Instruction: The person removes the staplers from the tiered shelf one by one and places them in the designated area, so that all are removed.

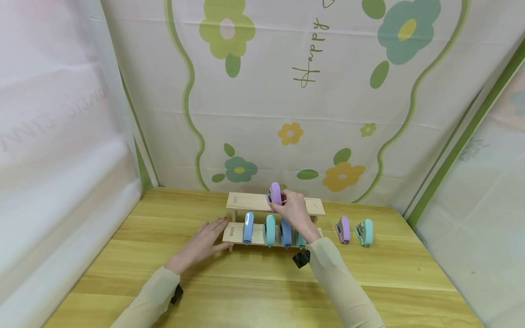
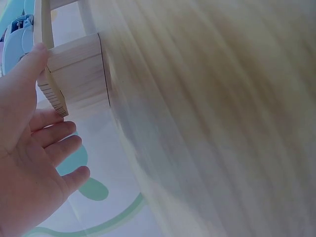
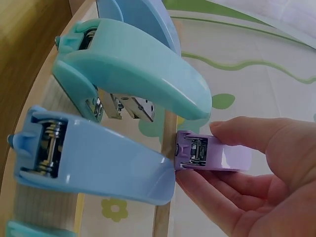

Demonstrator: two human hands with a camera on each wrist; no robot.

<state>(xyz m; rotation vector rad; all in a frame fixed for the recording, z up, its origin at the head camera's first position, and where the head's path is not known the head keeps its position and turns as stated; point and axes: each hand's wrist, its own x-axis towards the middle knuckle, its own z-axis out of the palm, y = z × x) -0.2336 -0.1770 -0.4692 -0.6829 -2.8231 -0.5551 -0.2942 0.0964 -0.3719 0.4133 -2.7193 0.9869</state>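
A purple stapler (image 1: 275,193) is in my right hand (image 1: 297,213), pinched between thumb and fingers, at the upper board of a two-step wooden rack (image 1: 251,202). The right wrist view shows the purple stapler's (image 3: 229,157) hinge end right at that board's edge. On the lower board (image 1: 236,231) several staplers stand in a row: a blue stapler (image 1: 248,228), a teal stapler (image 1: 269,231), another blue stapler (image 1: 285,233) and a teal one partly hidden behind my right wrist. My left hand (image 1: 202,245) rests at the lower board's left end, thumb on its corner, fingers loosely extended.
To the right of the rack, a purple stapler (image 1: 343,230) and a teal stapler (image 1: 364,233) stand on the wooden table (image 1: 229,291). A flower-printed cloth (image 1: 262,109) hangs behind the table, with more cloth at both sides.
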